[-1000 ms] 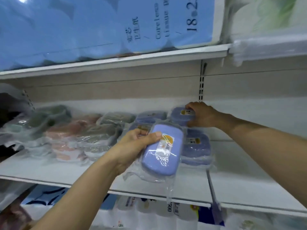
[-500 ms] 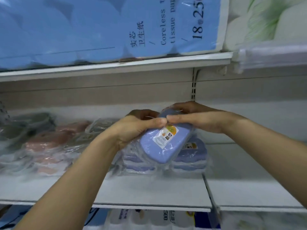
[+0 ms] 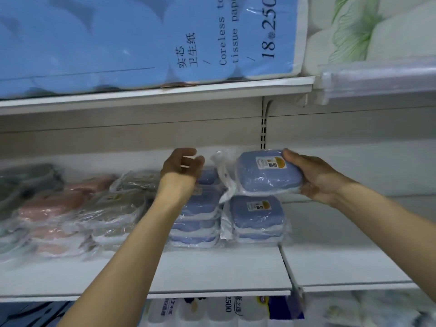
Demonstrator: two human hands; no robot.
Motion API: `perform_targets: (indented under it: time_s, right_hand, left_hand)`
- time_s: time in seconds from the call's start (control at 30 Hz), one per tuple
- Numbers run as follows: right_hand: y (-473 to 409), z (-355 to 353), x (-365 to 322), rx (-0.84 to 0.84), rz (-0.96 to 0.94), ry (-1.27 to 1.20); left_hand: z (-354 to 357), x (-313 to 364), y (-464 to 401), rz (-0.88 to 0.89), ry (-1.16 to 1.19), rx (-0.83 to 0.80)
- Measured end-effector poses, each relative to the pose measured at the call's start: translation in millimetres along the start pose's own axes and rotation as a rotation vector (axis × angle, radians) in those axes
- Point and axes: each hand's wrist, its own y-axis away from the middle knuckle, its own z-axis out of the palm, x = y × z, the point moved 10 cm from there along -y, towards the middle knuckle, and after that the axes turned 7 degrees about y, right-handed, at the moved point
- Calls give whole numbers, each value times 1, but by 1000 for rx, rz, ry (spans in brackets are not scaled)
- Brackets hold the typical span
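The right hand (image 3: 316,178) grips a rounded blue plastic box in clear wrap (image 3: 266,175) by its right end, level, just over the right stack of matching blue boxes (image 3: 256,218) on the white shelf (image 3: 212,274); I can't tell if they touch. The left hand (image 3: 181,168) hangs empty, fingers loosely curled, over the left stack of blue boxes (image 3: 198,213). Wrapped pink and grey boxes (image 3: 54,204) lie further left.

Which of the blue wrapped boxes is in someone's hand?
The uppermost blue box, held by the right hand; the others lie stacked on the shelf.
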Motion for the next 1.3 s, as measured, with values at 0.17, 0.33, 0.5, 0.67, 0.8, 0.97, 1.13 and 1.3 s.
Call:
perform_targets:
  time_s: [0.17, 0.33, 0.5, 0.67, 0.8, 0.97, 1.13, 1.3]
  right_hand:
    - [-16, -4, 50, 193, 209, 71]
    - [-30, 6, 59, 196, 248, 363]
    - [-28, -2, 44, 203, 190, 744]
    - [-31, 8, 67, 146, 301, 793]
    - [-38, 14, 63, 197, 228, 715]
    - [-15, 2, 64, 233, 168, 682]
    - [51, -18, 32, 230, -154, 756]
    - [158, -51, 9, 324, -492, 1220]
  left_hand:
    - [31, 26, 45, 381, -289, -179]
    - [88, -21, 70, 428, -1081, -490]
    - [104, -38, 70, 518, -1247, -488]
    - [116, -46, 67, 608, -1325, -414]
    - [111, -43, 53, 638, -1329, -280]
    - [110, -44, 58, 624, -1330, -282]
    - [107, -20, 88, 556, -1197, -316]
    - [134, 18, 174, 729, -771, -348]
